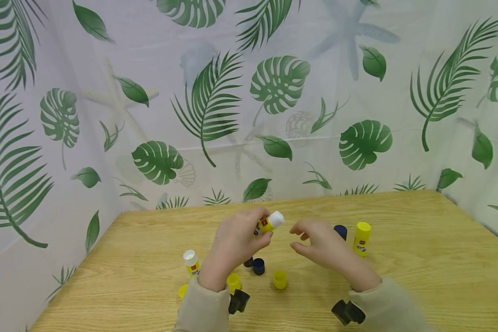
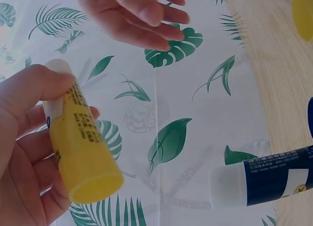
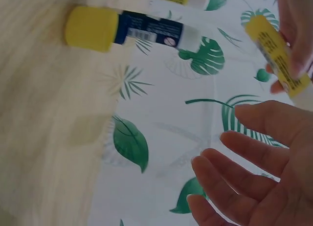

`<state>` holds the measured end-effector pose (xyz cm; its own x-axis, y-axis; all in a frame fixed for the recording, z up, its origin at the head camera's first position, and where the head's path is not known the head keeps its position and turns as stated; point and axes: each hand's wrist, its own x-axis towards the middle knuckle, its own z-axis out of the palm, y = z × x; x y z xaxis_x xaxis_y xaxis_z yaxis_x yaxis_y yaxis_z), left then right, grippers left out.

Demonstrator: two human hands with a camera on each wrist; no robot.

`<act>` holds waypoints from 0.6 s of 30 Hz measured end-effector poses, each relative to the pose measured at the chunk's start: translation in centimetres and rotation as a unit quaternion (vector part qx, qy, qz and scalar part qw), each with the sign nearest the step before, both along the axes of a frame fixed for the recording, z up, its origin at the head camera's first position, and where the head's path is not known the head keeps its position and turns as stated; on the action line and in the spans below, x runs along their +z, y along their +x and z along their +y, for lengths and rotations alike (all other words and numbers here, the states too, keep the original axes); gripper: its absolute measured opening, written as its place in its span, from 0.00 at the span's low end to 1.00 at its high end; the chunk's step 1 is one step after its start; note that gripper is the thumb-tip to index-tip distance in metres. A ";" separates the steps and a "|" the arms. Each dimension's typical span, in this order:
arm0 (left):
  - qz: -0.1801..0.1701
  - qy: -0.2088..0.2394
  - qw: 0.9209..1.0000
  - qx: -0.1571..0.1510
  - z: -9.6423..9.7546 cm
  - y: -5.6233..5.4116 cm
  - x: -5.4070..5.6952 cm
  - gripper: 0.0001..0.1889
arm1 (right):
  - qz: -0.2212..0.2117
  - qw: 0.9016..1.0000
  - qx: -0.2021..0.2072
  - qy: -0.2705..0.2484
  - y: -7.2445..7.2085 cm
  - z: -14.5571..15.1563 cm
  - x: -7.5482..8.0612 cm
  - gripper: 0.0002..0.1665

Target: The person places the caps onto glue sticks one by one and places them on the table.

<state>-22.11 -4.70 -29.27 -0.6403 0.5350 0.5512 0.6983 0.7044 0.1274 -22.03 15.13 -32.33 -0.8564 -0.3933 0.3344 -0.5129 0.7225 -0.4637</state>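
Observation:
My left hand (image 1: pixel 238 237) grips a yellow glue stick (image 1: pixel 266 224) between thumb and fingers, tilted above the table with its white end toward the right. In the left wrist view the thumb lies near the stick's white end, and the yellow end (image 2: pixel 98 189) points away from it. My right hand (image 1: pixel 321 244) hovers to the right of the stick, apart from it. Its fingers (image 3: pixel 239 179) are relaxed and slightly bent, holding nothing. A dark blue glue stick (image 2: pixel 274 179) with a white end stands on the table, mostly hidden by the left hand in the head view.
Another yellow glue stick (image 1: pixel 191 263) with a white top stands left. Yellow caps (image 1: pixel 280 279) and a dark blue cap (image 1: pixel 258 266) sit in front. A yellow-topped glue stick (image 1: pixel 361 240) and a dark blue-topped item (image 1: pixel 340 232) stand right. A leaf-patterned curtain (image 1: pixel 249 115) borders the table.

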 end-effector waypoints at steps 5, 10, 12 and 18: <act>0.009 0.002 1.000 -0.007 0.0 -0.1 0.0 0.14 | -0.007 0.999 0.033 0.027 -0.3 -0.8 -1.0 0.11; 0.017 0.001 1.000 -0.011 0.0 -0.1 0.0 0.14 | -0.021 0.997 0.050 0.057 -0.6 -1.5 -1.8 0.12; 0.022 -0.001 1.000 -0.012 0.1 -0.1 -0.1 0.14 | -0.034 0.996 0.060 0.063 -0.6 -1.8 -2.1 0.12; 0.034 -0.003 0.999 -0.021 0.1 -0.1 -0.1 0.12 | -0.071 0.990 0.091 0.085 -0.5 -2.4 -3.2 0.15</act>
